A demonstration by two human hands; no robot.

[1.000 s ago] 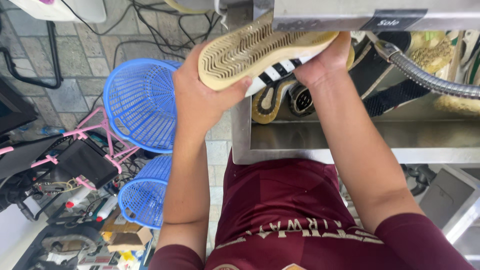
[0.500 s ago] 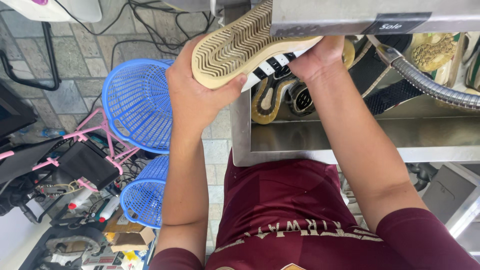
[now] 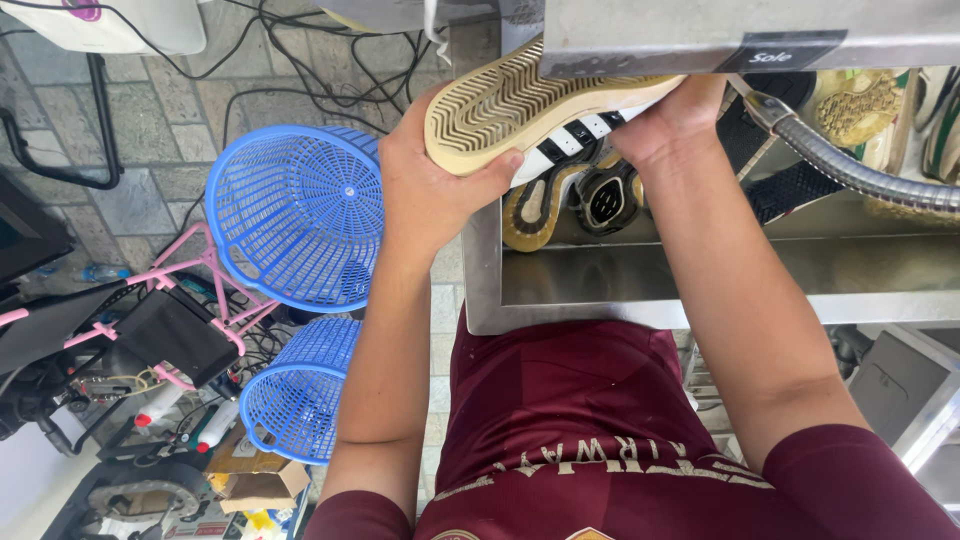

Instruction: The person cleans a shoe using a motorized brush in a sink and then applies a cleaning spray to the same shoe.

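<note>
The left hand (image 3: pixel 430 195), just left of centre in the upper part of the frame, is wrapped around one end of a sneaker (image 3: pixel 540 110), thumb pressed against the edge of its sole and fingers curled under the end. The right hand (image 3: pixel 672 125), upper centre-right, grips the same sneaker from the other side; its fingers are mostly hidden behind the shoe, so the exact grip is hard to make out, but the hand appears closed on it. The sneaker is held sole-up near the top centre of the frame, showing a cream, ridged tread and a white side with dark stripes. Its far end slips under a metal shelf edge (image 3: pixel 650 35) that runs along the top right.

Directly below the sneaker sits a stainless steel sink (image 3: pixel 700 275), filling the centre-right. Inside it lie more shoes (image 3: pixel 570 200), dark with pale soles, tumbled together. A flexible metal hose (image 3: pixel 860 170) curves across the upper right over the basin.

To the left of the left hand, a round blue plastic basket (image 3: pixel 290 215) rests on a pink frame (image 3: pixel 200 270), with a second blue basket (image 3: pixel 290 390) lower down. Dark cables (image 3: pixel 300 60) trail over the stone-tiled floor (image 3: pixel 150 130) in the upper left. The person's maroon shirt (image 3: pixel 570 420) fills the bottom centre.
</note>
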